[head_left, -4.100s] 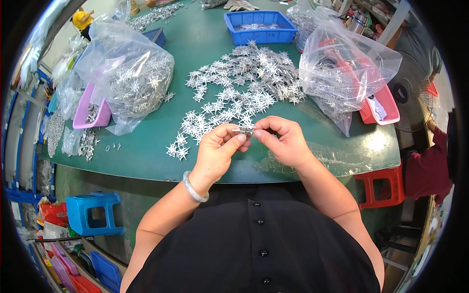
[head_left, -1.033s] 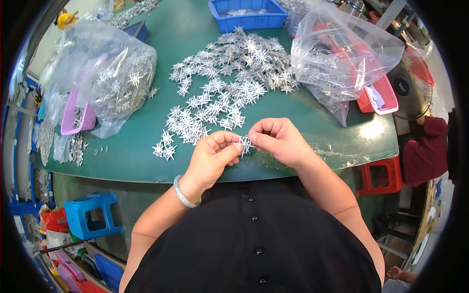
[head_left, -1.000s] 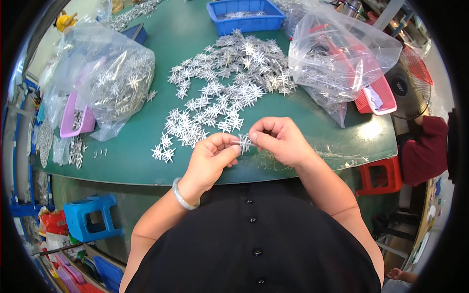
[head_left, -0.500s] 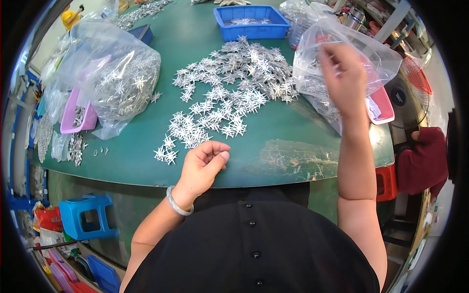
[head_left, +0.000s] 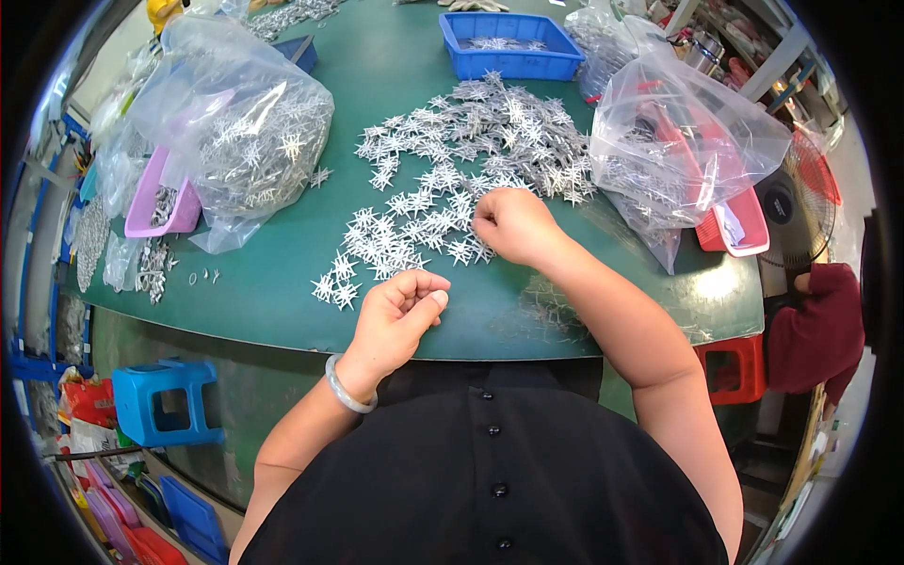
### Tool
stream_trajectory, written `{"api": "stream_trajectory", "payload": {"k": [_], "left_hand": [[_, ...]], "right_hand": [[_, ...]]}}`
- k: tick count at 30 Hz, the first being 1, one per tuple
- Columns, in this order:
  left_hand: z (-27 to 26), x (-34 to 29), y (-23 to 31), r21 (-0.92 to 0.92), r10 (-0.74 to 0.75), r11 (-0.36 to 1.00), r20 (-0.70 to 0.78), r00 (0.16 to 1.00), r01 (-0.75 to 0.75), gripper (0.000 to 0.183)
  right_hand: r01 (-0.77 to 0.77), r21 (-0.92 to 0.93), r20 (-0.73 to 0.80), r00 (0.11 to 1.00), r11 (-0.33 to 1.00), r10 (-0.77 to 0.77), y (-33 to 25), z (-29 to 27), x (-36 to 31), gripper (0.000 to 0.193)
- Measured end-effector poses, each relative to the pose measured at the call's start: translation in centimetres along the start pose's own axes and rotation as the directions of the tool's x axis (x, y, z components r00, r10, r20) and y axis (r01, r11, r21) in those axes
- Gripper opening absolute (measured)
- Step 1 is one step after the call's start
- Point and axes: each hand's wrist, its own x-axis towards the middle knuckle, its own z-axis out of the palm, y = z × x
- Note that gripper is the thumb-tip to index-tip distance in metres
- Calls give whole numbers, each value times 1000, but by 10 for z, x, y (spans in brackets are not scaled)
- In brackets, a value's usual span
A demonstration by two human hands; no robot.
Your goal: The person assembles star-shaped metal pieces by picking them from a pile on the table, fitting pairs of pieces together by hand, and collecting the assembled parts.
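A loose heap of silver, spiky star-shaped metal pieces [head_left: 508, 127] spreads over the green table [head_left: 282, 292]. At the near right side of that heap is my right hand [head_left: 516, 226], its fingers curled downward and closed against the stars. What they pinch is hidden under the hand. Close to the table's front edge, just below the nearest stars, rests my left hand [head_left: 400, 315]. Its fingers are curled in with the thumb against them, and whatever lies inside cannot be made out. A pale bangle [head_left: 347, 386] circles my left wrist.
Clear plastic bags of stars stand at left [head_left: 264, 141] and right [head_left: 650, 179]. A pink basket [head_left: 165, 202], a red-pink basket [head_left: 749, 240] and a blue tray [head_left: 513, 64] are on the table. A fan [head_left: 786, 202] is at right; a blue stool [head_left: 165, 400] sits below left.
My right hand has come away from the right-hand plastic bag, moving left and toward me to the star heap, and its fingers have closed. My left hand has stayed nearly still.
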Motion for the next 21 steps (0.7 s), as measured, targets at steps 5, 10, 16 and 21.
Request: {"api": "stream_trajectory", "payload": {"k": [5, 10, 16, 21], "left_hand": [[0, 3, -2, -2, 6, 1000, 4, 1000, -6, 14], [11, 10, 5, -142, -64, 988, -20, 998, 61, 17], [23, 18, 2, -304, 43, 951, -52, 998, -56, 17], [24, 16, 8, -356, -7, 935, -25, 1000, -2, 16]], "right_hand": [[-20, 288, -117, 992, 958, 56, 5, -14, -16, 12], [145, 543, -273, 962, 827, 10, -17, -14, -49, 4], [190, 630, -278, 961, 753, -10, -35, -5, -76, 4], [20, 840, -81, 993, 542, 90, -24, -1, -81, 8]]}}
